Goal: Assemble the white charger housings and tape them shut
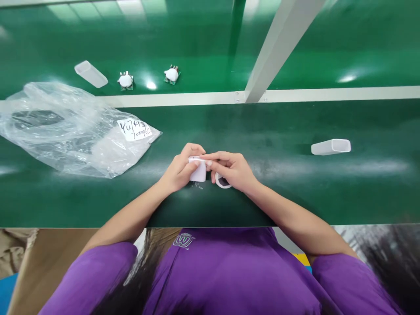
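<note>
My left hand (182, 169) grips a small white plastic housing (198, 175) with rounded corners, thumb on its front and fingers behind. The top edge of the housing has small dark holes. My right hand (233, 169) meets that top edge, its thumb and fingertips pinched together; whatever sits between them is too small to make out. Under the right palm a white ring-shaped part (223, 185) with a dark inside is partly covered by the fingers. Several tiny pale bits (197, 186) lie on the bench just below the housing.
On the left lies a clear plastic bag (75, 131) with a handwritten label (134, 129). Behind it are a translucent white sleeve (91, 74) and two small circuit boards with white tops (125, 81). Another sleeve (330, 147) lies right. A grey post (278, 48) rises from the rail.
</note>
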Tool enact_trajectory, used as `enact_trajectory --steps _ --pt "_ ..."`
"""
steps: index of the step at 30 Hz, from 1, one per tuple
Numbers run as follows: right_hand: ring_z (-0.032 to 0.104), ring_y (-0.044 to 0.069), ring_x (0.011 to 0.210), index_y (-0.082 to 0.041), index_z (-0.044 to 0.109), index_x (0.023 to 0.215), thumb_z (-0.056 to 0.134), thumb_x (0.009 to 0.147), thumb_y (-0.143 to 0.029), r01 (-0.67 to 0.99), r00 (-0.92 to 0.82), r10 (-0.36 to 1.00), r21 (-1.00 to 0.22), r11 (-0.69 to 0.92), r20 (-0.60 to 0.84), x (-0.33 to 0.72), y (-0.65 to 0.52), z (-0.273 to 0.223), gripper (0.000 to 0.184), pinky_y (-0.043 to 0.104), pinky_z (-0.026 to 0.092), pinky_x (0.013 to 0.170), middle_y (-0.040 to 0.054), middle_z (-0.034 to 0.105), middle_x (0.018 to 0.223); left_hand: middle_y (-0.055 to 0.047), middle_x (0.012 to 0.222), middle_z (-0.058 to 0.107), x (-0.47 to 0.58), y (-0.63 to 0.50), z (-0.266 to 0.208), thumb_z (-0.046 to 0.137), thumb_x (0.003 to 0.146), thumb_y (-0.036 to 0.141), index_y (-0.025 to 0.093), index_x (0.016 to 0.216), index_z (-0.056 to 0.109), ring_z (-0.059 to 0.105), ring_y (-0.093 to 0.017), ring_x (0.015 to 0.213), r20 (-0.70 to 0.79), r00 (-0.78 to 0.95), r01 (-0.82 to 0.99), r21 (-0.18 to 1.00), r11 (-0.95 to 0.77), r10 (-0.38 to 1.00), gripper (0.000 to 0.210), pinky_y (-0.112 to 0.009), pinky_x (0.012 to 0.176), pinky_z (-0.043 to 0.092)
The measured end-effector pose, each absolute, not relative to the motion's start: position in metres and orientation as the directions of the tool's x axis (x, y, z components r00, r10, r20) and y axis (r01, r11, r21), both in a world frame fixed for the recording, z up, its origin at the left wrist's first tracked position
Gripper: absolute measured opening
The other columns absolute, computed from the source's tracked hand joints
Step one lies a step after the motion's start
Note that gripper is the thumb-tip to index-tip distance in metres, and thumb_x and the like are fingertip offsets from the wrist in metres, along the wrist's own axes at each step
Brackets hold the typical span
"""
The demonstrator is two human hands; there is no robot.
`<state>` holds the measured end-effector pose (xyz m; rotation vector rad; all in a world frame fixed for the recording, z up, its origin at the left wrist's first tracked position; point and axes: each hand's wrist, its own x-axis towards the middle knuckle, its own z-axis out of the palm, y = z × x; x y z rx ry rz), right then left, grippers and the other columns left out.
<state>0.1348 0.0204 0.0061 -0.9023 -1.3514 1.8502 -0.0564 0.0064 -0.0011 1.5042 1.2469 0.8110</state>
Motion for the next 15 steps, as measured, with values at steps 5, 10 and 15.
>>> enact_trajectory --steps 5,10,15 --pt "0.061 0.008 0.050 -0.018 0.067 0.119 0.064 0.088 -0.051 -0.250 -0.432 0.890 -0.929 -0.272 -0.144 0.145 0.043 0.002 0.046 0.019 0.045 0.048 -0.0036 0.064 0.072 0.005 0.090 0.059 -0.066 0.018 -0.004 0.064 0.075 0.037 0.027 0.103 0.034 0.062 -0.013 0.054 -0.201 0.162 0.062 0.979 0.193 0.966 0.043 -0.027 0.047 0.052" --pt "0.059 0.009 0.051 -0.014 0.074 0.099 0.058 0.092 -0.034 0.020 -0.360 0.932 -0.999 -0.037 -0.042 0.146 0.052 -0.013 0.026 0.021 0.046 0.054 -0.0004 0.065 0.071 0.001 0.090 0.068 -0.084 0.047 0.021 0.074 0.067 0.039 0.026 0.109 0.038 0.067 -0.015 0.068 -0.070 -0.104 0.247 0.965 0.093 0.992 0.057 -0.027 0.060 0.054" --pt "0.066 0.011 0.062 -0.017 0.076 0.100 0.053 0.096 -0.026 0.263 -0.430 0.900 -0.945 0.197 0.068 0.141 0.049 -0.017 0.025 0.022 0.051 0.064 0.0031 0.074 0.084 -0.008 0.106 0.072 -0.088 0.129 0.064 0.072 0.074 0.041 0.020 0.101 0.065 0.067 -0.024 0.093 0.165 -0.134 0.820 0.572 0.016 0.977 0.035 -0.034 0.083 0.051"
